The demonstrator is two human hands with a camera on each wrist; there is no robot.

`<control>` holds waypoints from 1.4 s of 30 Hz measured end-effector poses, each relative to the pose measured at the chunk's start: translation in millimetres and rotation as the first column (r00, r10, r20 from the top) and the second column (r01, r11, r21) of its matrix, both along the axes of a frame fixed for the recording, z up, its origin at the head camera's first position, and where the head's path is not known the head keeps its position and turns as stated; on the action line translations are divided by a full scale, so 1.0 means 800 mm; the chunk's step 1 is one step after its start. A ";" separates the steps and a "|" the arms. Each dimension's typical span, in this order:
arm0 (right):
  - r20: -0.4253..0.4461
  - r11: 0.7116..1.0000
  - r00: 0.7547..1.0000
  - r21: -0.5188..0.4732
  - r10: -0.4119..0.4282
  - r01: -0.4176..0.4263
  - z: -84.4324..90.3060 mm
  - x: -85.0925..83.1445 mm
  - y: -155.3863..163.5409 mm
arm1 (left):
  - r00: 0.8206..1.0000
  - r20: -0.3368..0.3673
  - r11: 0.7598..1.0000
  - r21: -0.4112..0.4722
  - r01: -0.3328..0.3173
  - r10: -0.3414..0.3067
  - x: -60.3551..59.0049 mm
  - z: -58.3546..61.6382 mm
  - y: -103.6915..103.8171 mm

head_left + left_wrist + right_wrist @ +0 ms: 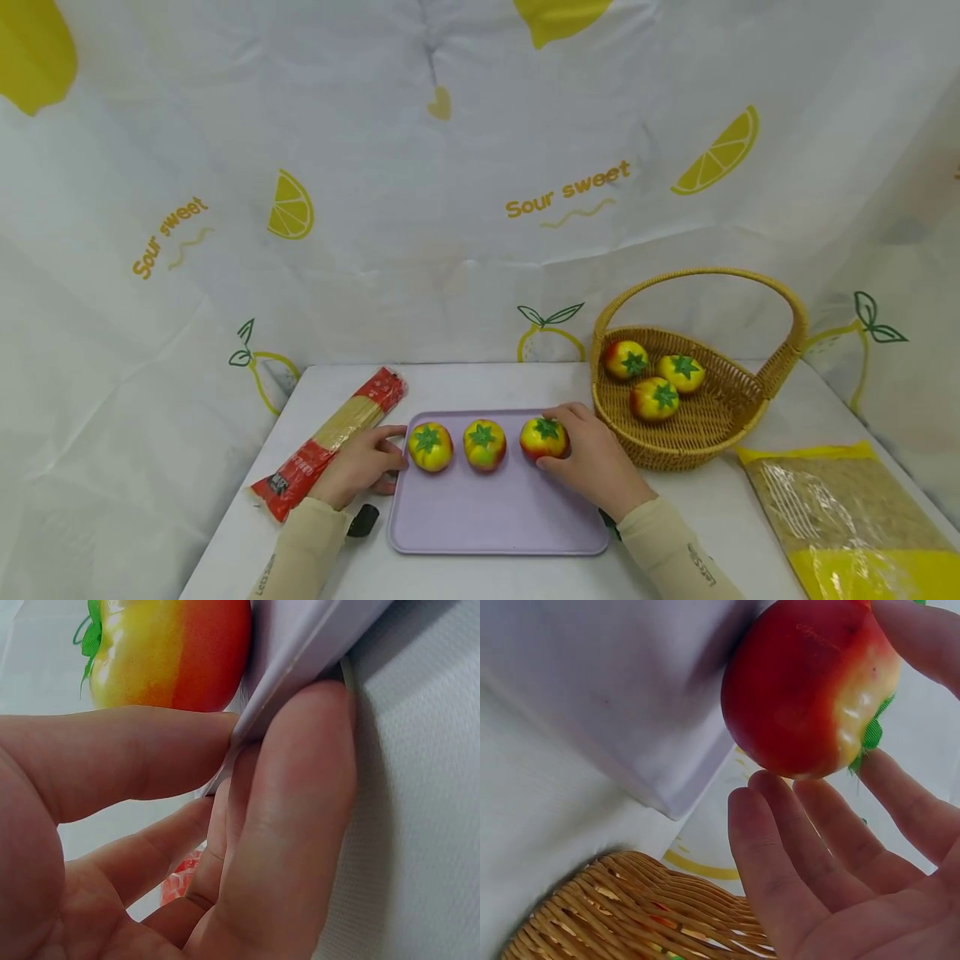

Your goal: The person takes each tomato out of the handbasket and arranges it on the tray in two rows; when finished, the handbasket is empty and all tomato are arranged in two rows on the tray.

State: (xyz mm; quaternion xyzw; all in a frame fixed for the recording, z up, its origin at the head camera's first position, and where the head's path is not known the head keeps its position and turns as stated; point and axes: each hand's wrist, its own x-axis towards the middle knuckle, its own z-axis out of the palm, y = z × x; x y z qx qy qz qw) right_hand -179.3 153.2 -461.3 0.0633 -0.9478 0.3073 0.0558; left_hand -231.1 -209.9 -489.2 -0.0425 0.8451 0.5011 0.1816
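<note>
A lilac tray (pixel 498 521) lies on the table with a row of three yellow-and-red model persimmons with green leafy tops: a left one (pixel 431 447), a middle one (pixel 484 446) and a right one (pixel 544 439). My left hand (pixel 362 465) pinches the tray's left rim; in the left wrist view its fingers (pixel 300 765) meet that edge, close to the left persimmon (pixel 176 656). Around the right persimmon (pixel 802 690) my right hand (pixel 592 458) has its thumb and fingers, holding it at the tray's right side. Whether its underside touches the tray is hard to tell.
Back right stands a wicker basket (pixel 720 417) with a tall handle, holding three more persimmons (pixel 655 399). A red-ended pack of noodles (pixel 330 442) lies left of the tray. At the front right is a yellow-edged clear bag (pixel 847 517). A printed cloth hangs behind.
</note>
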 end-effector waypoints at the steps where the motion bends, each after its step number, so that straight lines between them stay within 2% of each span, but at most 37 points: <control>1: 0.000 1.000 1.000 0.001 0.000 0.000 0.001 0.001 0.001 | 1.000 0.001 1.000 0.000 0.003 -0.003 -0.001 0.001 0.001; 6: -0.031 1.000 0.999 -0.001 0.021 -0.021 0.011 0.004 0.009 | 1.000 -0.004 1.000 -0.019 0.005 -0.005 -0.001 0.003 0.002; 9: -0.084 1.000 0.996 -0.009 0.027 -0.027 0.022 0.008 0.025 | 1.000 -0.005 1.000 -0.026 0.006 -0.006 0.000 0.004 0.001; 14: -0.218 1.000 0.976 0.009 -0.017 0.019 0.035 0.016 0.077 | 1.000 -0.011 1.000 -0.027 0.009 -0.009 0.001 0.002 -0.002; 17: -0.235 0.997 0.970 0.024 -0.067 0.075 0.037 0.017 0.116 | 1.000 -0.017 0.999 -0.033 0.008 -0.008 0.001 0.002 -0.003; 22: -0.162 0.989 0.977 0.030 -0.138 0.144 0.030 0.016 0.168 | 1.000 -0.002 0.999 -0.036 0.010 -0.010 0.002 0.004 -0.003; 27: -0.075 0.984 0.982 0.042 -0.172 0.175 0.022 0.013 0.193 | 1.000 0.005 0.999 -0.032 0.009 -0.009 0.002 0.003 0.000; 35: -0.045 0.983 0.987 0.089 -0.156 0.160 0.019 -0.006 0.193 | 1.000 0.003 1.000 -0.013 -0.001 0.001 0.002 0.001 -0.002; 42: 0.018 0.980 0.987 0.124 -0.161 0.158 0.023 -0.018 0.188 | 1.000 0.000 1.000 -0.014 -0.002 0.002 0.000 -0.002 -0.002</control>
